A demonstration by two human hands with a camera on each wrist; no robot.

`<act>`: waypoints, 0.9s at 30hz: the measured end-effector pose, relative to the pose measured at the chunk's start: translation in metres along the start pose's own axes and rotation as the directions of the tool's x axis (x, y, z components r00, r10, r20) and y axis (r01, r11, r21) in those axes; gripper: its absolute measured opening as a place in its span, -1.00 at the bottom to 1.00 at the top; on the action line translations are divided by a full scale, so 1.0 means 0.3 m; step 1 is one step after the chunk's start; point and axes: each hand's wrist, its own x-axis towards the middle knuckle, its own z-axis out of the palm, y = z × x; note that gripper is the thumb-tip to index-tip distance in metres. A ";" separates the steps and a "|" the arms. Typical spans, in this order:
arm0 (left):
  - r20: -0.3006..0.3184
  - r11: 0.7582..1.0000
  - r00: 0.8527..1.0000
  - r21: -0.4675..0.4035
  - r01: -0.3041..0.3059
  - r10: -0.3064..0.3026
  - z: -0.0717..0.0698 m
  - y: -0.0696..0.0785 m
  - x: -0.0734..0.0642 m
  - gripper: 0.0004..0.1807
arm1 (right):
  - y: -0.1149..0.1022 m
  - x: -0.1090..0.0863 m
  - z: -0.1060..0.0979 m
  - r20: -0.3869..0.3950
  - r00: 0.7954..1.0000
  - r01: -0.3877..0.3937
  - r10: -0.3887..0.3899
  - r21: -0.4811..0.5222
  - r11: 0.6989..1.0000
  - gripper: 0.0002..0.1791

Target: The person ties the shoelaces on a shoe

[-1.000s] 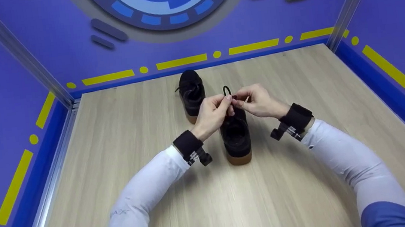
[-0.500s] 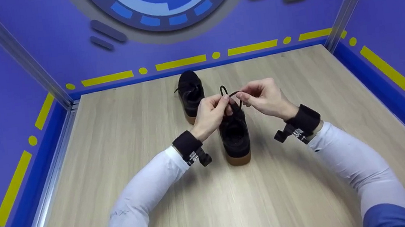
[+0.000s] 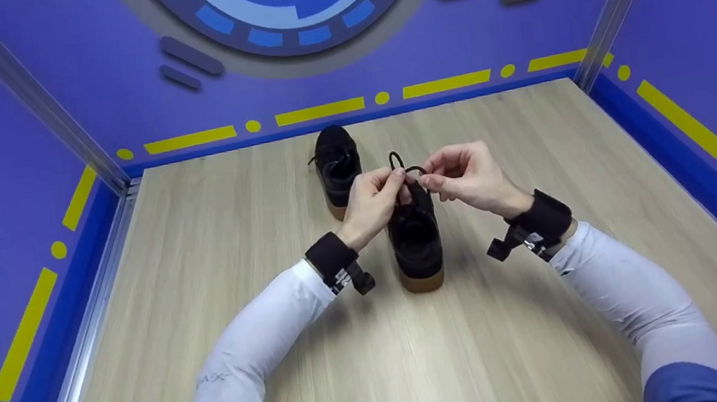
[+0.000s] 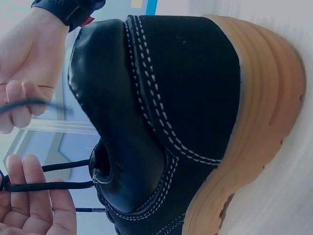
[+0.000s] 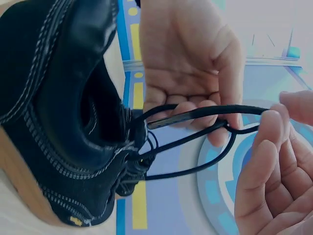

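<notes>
A black shoe (image 3: 419, 254) with a tan sole stands upright on the table, heel toward me. Above its tongue, my left hand (image 3: 372, 203) pinches the black shoelace, and a narrow loop (image 3: 396, 157) sticks up beyond the fingertips. Just to the right, my right hand (image 3: 473, 179) pinches another stretch of lace between thumb and fingers. In the right wrist view, the lace (image 5: 234, 109) runs from the shoe past the left hand (image 5: 190, 63) to the right fingertips. Where the strands cross is partly hidden by fingers.
A second black shoe (image 3: 336, 163) stands farther back on the left, its lace end sticking out sideways. The wooden table (image 3: 236, 240) is bounded by blue panels (image 3: 320, 85) with yellow marks at the back and both sides.
My right hand has moved right, away from the left, drawing a strand of lace out between them, then dipped slightly. The left hand keeps its pinch with the loop up.
</notes>
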 end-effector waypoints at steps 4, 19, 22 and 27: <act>-0.006 1.000 1.000 0.005 -0.004 0.004 -0.003 0.000 0.000 -0.64 | 0.015 -0.009 -0.003 0.010 0.998 0.056 -0.056 -0.064 0.996 -0.88; 0.007 0.999 0.999 0.007 -0.031 0.031 -0.006 -0.009 -0.005 -0.64 | 0.075 -0.020 0.020 0.120 0.868 0.484 -0.482 -0.425 0.765 -0.81; 0.003 1.000 1.000 0.002 -0.030 0.030 -0.007 -0.011 -0.006 -0.62 | 0.087 -0.021 0.028 0.164 0.836 0.522 -0.523 -0.531 0.668 -0.80; 0.000 1.000 1.000 0.006 -0.022 0.022 -0.008 -0.011 -0.008 -0.60 | 0.115 -0.027 0.037 0.241 0.828 0.511 -0.506 -0.698 0.502 -0.83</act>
